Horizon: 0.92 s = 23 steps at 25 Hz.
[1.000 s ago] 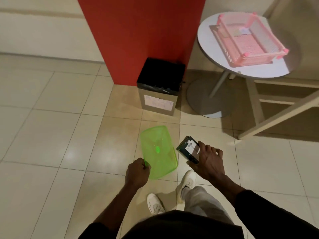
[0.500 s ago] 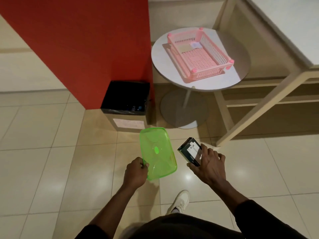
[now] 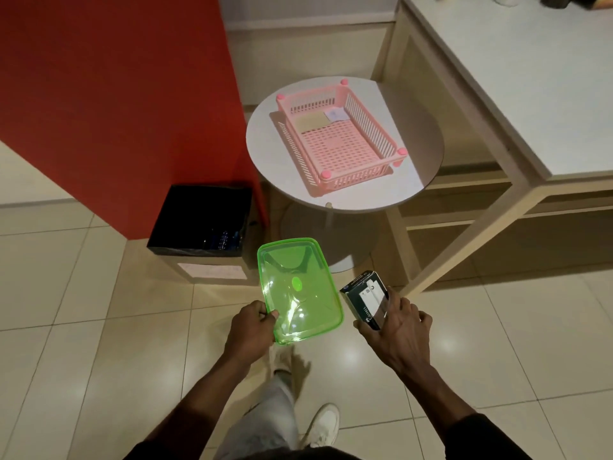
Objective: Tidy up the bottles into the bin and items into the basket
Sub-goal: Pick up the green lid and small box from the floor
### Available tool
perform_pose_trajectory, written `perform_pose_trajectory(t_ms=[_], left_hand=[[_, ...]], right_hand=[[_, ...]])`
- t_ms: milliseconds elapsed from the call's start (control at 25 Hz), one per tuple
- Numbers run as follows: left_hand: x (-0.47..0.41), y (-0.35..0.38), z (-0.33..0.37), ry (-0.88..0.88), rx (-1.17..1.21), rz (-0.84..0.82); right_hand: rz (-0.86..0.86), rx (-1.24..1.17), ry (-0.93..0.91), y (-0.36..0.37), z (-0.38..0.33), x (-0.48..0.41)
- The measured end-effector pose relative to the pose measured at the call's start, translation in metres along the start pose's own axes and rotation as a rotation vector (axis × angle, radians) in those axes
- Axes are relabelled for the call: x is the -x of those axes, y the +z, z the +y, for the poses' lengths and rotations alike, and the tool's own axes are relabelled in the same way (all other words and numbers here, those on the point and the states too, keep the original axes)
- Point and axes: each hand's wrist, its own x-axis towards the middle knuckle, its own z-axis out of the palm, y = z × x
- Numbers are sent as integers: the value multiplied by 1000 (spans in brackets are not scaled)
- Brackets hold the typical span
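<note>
We look down from head height at a tiled floor point(image 3: 83, 327) and our own two arms reaching forward. Our left hand point(image 3: 250, 330) has its grip closed on the near corner of a translucent green plastic lid point(image 3: 298, 290), held out flat above the floor. Our right hand point(image 3: 396, 327) has its grip wrapped around a small dark box point(image 3: 365, 298) with white print, held just beside the lid's right edge.

Ahead and to the left, a square bin point(image 3: 202, 260) lined with a black bag stands on the floor against a red wall point(image 3: 116, 94); something bluish glints inside it, too dark to identify. To its right is a small round desk point(image 3: 424, 161) on a single pedestal. A pink slatted basket point(image 3: 365, 175) sits on top of it, with a tan flat item point(image 3: 310, 122) and a pale flat item point(image 3: 336, 113) lying at its far end. A larger pale desk point(image 3: 530, 94) with an open frame fills the right side. One white shoe point(image 3: 323, 424) shows below our arms.
</note>
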Motion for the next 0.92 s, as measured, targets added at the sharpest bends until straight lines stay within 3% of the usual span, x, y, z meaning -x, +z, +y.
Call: perform_pose_trajectory(t_ms=[400, 720, 920], left_hand=[[-165, 1, 145, 49, 41, -36], [-311, 0, 272, 78, 4, 32], [-360, 23, 313, 18, -213, 109]], right_hand=[[111, -72, 116, -47, -15, -157], [215, -130, 146, -100, -41, -272], [191, -180, 109, -109, -42, -335]])
